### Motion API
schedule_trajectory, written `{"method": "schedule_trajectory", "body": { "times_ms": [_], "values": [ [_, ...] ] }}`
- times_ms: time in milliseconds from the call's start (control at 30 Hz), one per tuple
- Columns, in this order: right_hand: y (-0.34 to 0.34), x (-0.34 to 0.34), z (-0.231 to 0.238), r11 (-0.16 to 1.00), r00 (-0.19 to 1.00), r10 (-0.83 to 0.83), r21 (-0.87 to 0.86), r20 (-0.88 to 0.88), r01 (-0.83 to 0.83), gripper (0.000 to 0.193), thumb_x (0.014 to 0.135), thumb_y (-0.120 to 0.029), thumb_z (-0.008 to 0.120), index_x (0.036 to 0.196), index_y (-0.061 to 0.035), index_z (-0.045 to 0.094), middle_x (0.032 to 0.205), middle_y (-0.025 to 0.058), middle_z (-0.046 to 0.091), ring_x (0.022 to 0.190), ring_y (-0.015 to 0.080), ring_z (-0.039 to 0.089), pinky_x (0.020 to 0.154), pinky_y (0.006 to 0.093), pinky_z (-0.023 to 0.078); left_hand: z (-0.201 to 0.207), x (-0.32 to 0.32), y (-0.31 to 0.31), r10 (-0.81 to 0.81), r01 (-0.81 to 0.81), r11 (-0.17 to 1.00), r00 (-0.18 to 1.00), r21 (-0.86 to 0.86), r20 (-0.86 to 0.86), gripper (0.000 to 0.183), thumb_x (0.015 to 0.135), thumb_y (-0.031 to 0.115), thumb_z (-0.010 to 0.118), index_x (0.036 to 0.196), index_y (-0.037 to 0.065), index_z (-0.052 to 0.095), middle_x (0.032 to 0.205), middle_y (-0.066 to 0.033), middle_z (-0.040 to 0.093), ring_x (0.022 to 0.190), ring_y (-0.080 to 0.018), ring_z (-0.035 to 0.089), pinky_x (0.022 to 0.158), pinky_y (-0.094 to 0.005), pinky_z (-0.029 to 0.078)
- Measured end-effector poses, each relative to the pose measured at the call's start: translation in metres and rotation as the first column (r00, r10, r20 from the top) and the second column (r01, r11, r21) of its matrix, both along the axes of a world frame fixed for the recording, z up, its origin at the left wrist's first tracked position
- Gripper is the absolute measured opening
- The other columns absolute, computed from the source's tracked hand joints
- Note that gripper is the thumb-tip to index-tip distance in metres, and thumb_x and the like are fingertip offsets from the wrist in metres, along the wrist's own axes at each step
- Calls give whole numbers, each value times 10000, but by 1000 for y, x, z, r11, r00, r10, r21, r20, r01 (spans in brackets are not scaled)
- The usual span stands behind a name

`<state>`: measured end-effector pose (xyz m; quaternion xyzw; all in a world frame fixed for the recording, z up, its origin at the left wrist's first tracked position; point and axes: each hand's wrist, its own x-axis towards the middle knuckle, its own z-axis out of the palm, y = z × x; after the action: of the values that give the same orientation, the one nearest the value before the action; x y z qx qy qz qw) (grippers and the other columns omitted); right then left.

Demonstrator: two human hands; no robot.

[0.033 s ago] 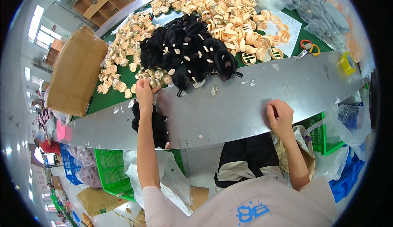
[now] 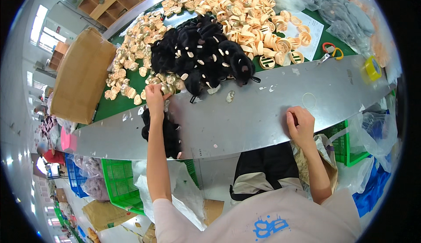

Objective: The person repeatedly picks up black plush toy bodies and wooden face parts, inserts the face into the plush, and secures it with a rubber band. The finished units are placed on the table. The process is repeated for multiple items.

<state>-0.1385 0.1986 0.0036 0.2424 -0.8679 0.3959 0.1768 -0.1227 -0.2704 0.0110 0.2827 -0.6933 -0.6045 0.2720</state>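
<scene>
"What is seen to take up the most room?"

"A grey metal worktop edge (image 2: 245, 120), curved across the view. At its far left a cardboard box (image 2: 81, 78) is stood, by which the green surface (image 2: 141, 80) there is closed off. Beyond, a heap of beige plastic pieces (image 2: 245, 8) is spread, with a black plush heap (image 2: 197, 50) piled against its near side. Below the worktop, a green crate (image 2: 117, 181) is placed at the left."

"And what is crowded around the hands?"

"Under the left forearm (image 2: 158, 164), smaller black plush pieces (image 2: 170, 135) are laid, partly covered by it. The right hand (image 2: 301, 123) is rested by the near edge, its fingers curled inward; whether anything is enclosed cannot be told. By the left hand (image 2: 154, 97), fingers are bent together at the gold domed pieces (image 2: 169, 89), just left of the plush heap; whether one is pinched cannot be told."

"Anything smaller?"

"At the right, a yellow tape roll (image 2: 372, 69) and a tool with red and yellow handles (image 2: 330, 50) are set down."
</scene>
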Motion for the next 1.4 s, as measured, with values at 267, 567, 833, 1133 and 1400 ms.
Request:
{"method": "schedule_trajectory", "body": {
  "times_ms": [267,567,833,1133,1400],
  "values": [
    [-1,0,0,1000,1000,0,-2,-1,0,25,846,-62,616,833,-41,620,693,76,582,568,242,513,554,356,408,-5,1,-1,-78,134,934,981,-332,177,397,840,28,635,1202,-32,482,989,-120,639,855,-151,648,757,-270,563],
    [-1,-1,1,1000,1000,11,20,-12,-10,30,843,-61,615,828,-36,611,695,85,578,583,252,521,554,365,407,26,8,-4,-318,329,940,941,-88,113,565,879,-54,529,1415,12,363,1229,-165,580,1180,-255,594,827,-306,596],
    [-1,1,2,1000,1000,14,20,-3,-14,26,839,-52,614,824,-31,608,694,91,572,578,258,514,551,368,403,29,17,-6,-276,264,953,958,147,71,524,976,125,524,1447,49,307,1300,-174,585,1129,-250,632,690,-285,602],
    [-2,1,1,1000,1000,14,9,-14,-13,24,837,-53,618,829,-31,613,693,88,570,581,256,516,554,368,404,19,16,-9,-29,29,998,1000,62,-9,293,986,115,489,1262,23,448,1079,-137,660,831,-181,674,636,-257,562],
    [4,19,10,973,980,164,-145,-111,-179,220,756,-23,611,968,-36,667,712,92,601,583,222,574,507,335,455,79,46,136,-357,358,932,934,53,-31,393,993,246,504,1307,15,457,972,-162,689,749,-184,664,690,-302,555]
  ]
}}
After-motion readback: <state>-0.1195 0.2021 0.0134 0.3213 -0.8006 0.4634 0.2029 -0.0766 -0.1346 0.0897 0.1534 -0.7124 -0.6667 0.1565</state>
